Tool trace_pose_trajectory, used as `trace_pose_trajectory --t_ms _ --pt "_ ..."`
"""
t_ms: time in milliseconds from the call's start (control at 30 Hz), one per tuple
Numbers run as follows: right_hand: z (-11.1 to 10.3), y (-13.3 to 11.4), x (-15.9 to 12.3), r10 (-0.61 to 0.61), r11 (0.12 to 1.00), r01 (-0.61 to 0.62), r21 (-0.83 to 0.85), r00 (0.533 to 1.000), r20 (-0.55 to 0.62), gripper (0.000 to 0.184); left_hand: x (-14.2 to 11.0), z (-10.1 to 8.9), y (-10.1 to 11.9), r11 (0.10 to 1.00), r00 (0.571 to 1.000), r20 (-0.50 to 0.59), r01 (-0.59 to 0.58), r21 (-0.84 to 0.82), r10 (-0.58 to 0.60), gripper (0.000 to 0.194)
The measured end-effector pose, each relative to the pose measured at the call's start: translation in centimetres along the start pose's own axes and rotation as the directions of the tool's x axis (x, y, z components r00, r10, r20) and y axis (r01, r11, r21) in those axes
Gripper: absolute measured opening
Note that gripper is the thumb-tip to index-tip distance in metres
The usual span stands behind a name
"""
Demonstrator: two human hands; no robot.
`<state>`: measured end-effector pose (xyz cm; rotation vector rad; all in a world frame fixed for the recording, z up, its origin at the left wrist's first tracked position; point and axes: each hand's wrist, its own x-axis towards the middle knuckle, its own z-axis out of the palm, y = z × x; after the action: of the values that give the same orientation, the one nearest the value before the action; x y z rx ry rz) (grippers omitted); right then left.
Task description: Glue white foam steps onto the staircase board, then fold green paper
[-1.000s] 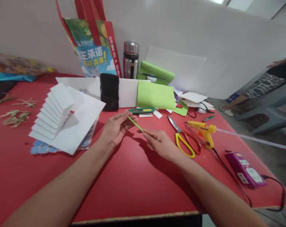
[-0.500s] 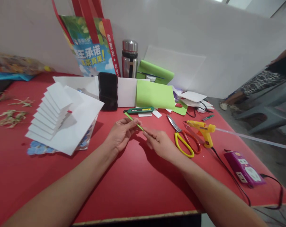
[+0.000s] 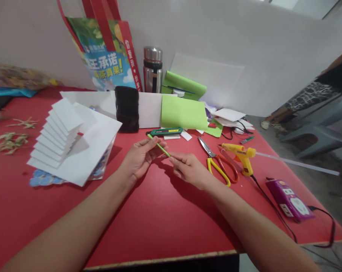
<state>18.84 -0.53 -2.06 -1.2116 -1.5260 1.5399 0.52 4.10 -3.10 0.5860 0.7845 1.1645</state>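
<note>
A thin green strip (image 3: 163, 149), perhaps rolled paper, slants between my two hands above the red table (image 3: 159, 219). My left hand (image 3: 142, 154) pinches it near its upper part, thumb on top. At its lower end, the fingertips of my right hand (image 3: 188, 168) are closed on it. Just beyond the fingers lies a green utility knife (image 3: 167, 131) beside small white paper scraps (image 3: 185, 135). Scissors (image 3: 216, 162) with one yellow and one red handle rest to the right of my right hand.
Left stands a stepped white paper construction (image 3: 56, 132) on a white sheet. Behind are a black phone (image 3: 127, 109), green paper (image 3: 184, 112), a steel flask (image 3: 153, 70) and a bag (image 3: 105, 56). Right are a yellow glue gun (image 3: 243, 155) and a purple power strip (image 3: 290, 200). A person's leg (image 3: 304, 96) shows beyond.
The view has shifted slightly, so everything sits a little further left. Both hands keep hold of the green strip; a bit more of it shows between them.
</note>
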Motion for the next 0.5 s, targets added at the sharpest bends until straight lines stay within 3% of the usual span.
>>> trace_pose_trajectory --t_ms 267,500 --pt "-0.39 -0.46 -0.34 0.155 0.948 -0.183 0.26 0.98 0.125 0.059 -0.1 0.05 0.28 0.999 0.999 0.026 -0.042 0.006 0.042 0.017" --pt "-0.77 -0.03 0.01 0.204 0.925 -0.245 0.291 0.965 0.163 0.055 0.36 -0.51 0.28 0.997 0.997 -0.024 -0.07 -0.007 0.07 0.017"
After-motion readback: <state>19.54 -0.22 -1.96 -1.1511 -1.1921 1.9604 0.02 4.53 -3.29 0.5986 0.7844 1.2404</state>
